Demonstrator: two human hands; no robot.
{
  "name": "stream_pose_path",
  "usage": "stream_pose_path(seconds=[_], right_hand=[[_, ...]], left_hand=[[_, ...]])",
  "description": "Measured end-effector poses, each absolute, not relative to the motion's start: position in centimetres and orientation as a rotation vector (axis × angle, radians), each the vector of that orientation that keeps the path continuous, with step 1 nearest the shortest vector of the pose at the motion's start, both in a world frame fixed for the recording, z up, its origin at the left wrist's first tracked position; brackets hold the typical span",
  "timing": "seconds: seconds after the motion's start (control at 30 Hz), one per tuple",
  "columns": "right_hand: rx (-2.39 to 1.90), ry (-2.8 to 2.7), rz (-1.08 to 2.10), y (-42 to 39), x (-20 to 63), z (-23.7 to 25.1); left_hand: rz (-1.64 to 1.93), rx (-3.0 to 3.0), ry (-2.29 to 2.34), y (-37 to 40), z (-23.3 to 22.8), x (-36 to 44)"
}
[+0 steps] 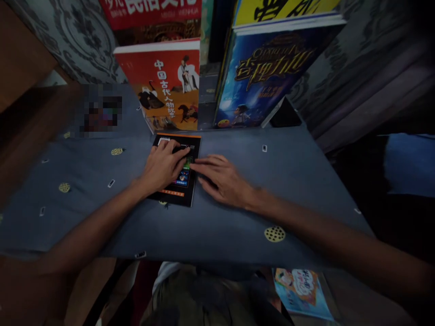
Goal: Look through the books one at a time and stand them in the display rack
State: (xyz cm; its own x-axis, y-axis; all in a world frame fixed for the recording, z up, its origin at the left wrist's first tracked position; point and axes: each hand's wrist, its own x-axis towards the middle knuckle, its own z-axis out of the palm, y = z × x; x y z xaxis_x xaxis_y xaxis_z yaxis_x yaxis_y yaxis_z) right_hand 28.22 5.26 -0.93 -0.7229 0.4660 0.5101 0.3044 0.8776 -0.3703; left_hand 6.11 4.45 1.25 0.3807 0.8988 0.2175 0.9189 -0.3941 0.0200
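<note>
A thin black book (170, 198) with an orange edge and small coloured pictures lies flat on the cloth-covered table. My left hand (163, 164) rests on top of it, fingers spread and pointing away from me, hiding much of its face. At the book's right edge is my right hand (222, 179), its fingers stretched out to the left and the fingertips touching or nearly touching that edge. Just behind the black book stands a red and orange book (173, 90) with Chinese lettering. A blue book (261, 77) with gold lettering stands to its right.
More books, one with a red cover (156, 18) and one yellow (285, 9), stand behind against a patterned curtain (81, 27). The grey-blue tablecloth (238, 235) has printed yellow shapes. A dark object (286, 113) sits beside the blue book. Below the front edge lies a light-blue booklet (302, 294).
</note>
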Motion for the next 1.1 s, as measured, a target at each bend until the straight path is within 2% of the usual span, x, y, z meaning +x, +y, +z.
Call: stream_pose_path(seconds=[0.23, 0.47, 0.63, 0.8, 1.1], right_hand=[[-0.334, -2.546, 0.404, 0.2, 27.9, -0.4], [-0.450, -2.400, 0.668, 0.4, 27.6, -0.5], [-0.610, -2.252, 0.887, 0.4, 27.8, -0.4], [-0.649, -2.212, 0.873, 0.5, 27.6, -0.6], [-0.643, -2.162, 0.930, 0.8, 27.7, -0.8]], left_hand=[[-0.318, -2.563, -1.673, 4.7, 1.4, 5.8], [-0.126, -2.948, -1.400, 0.1, 3.8, 3.3], [-0.238, -2.972, -1.341, -5.0, 3.5, 3.1], [-0.352, -2.800, -1.273, -6.1, 2.1, 4.2], [-0.287, -2.705, -1.142, -4.3, 1.9, 4.6]])
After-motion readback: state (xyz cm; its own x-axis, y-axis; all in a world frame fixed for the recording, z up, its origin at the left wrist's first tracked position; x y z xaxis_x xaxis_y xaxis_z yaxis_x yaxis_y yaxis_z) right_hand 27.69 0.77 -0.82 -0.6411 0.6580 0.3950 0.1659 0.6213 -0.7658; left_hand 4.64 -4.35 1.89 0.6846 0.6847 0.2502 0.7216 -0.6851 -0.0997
